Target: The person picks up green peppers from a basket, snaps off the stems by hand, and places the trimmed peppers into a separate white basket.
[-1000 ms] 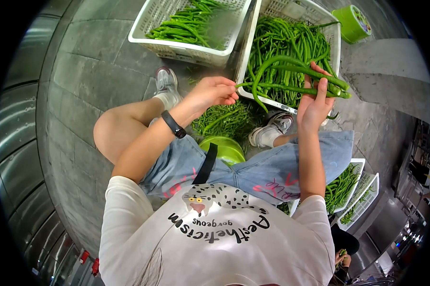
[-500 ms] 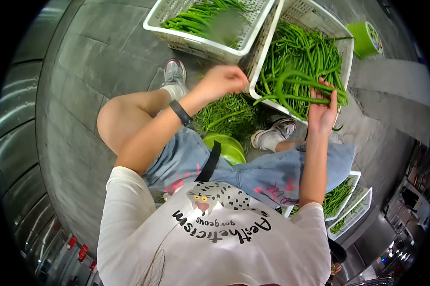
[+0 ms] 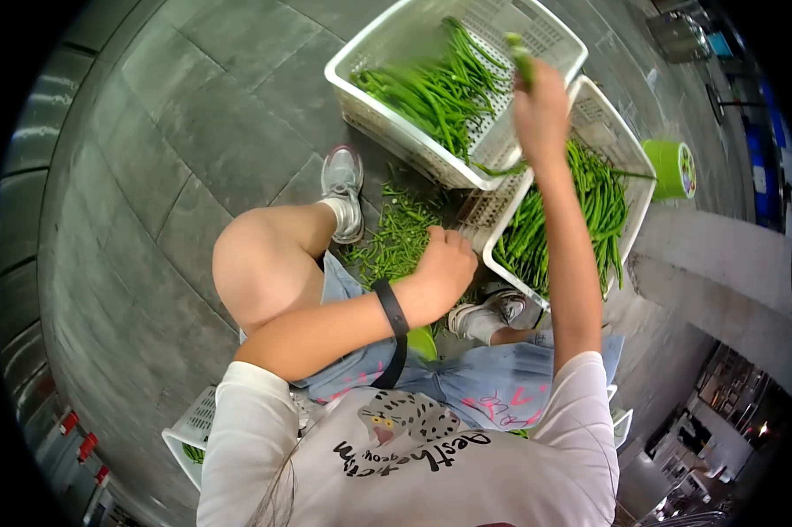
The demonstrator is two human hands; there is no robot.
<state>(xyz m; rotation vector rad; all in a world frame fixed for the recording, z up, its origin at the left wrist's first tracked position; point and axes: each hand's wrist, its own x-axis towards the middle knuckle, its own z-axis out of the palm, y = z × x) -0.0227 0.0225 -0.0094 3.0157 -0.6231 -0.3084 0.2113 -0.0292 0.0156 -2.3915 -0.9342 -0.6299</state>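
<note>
My right hand [image 3: 541, 119] is closed around a small bunch of green beans [image 3: 522, 63], whose ends stick out past the fingers. It is held over the right side of the far white crate [image 3: 413, 145], which has more long green beans [image 3: 431, 97] in it. My left hand [image 3: 444, 272], with a black band at the wrist, hovers by the pile of bean trimmings [image 3: 400, 233] on the floor. Its fingers are curled under, and whatever they hold is hidden. Beneath my right forearm, the nearer white crate [image 3: 510, 268] is heaped with green beans [image 3: 593, 193].
A green bucket [image 3: 668, 169] stands beyond the nearer crate. Between my legs, part of a green plastic item [image 3: 423, 342] shows. My shoes [image 3: 343, 189] flank the trimmings. Another white crate [image 3: 185, 435] sits behind me on the left. Grey tiles [image 3: 211, 114] cover the floor.
My right hand has carried the beans from the nearer crate forward and left to the far crate. My left hand has drawn back toward the trimmings. The view has shifted.
</note>
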